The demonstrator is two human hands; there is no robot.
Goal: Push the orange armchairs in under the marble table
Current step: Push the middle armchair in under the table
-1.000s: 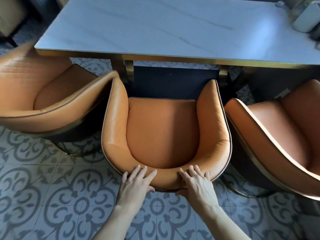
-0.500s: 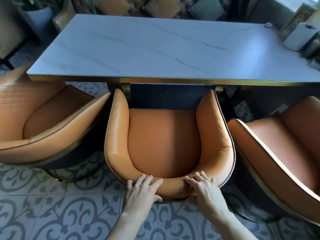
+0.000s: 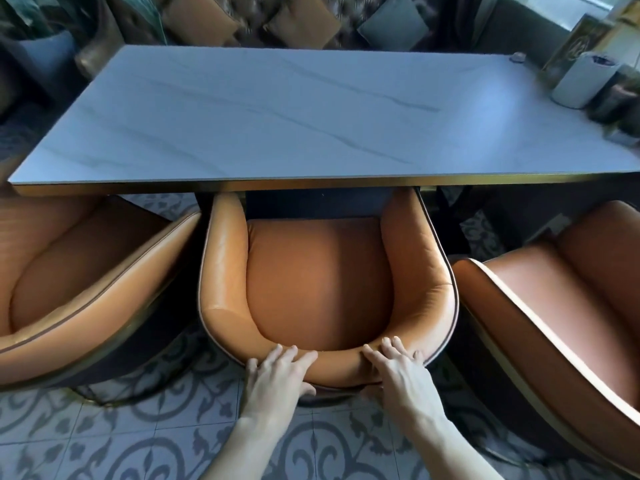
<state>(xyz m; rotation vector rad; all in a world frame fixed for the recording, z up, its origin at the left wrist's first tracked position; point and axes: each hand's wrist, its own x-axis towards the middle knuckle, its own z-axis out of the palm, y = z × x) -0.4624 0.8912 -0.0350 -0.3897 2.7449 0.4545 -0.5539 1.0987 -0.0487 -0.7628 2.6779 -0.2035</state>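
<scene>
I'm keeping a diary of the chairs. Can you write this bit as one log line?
left hand + right hand on middle armchair back | armrest tips at marble table edge | side armchairs out

The middle armchair point(image 3: 318, 278) has its arm tips right at the marble table point(image 3: 277, 126) edge at 12 o'clock. At 9 o'clock the left armchair point(image 3: 86, 271) nearly touches it; at 3 o'clock the right armchair point(image 3: 554, 306) leaves only a narrow dark gap. Open patterned floor tiles point(image 3: 104, 441) lie at 6 o'clock. The tabletop is bare except for containers point(image 3: 575, 84) at 2 o'clock.
</scene>
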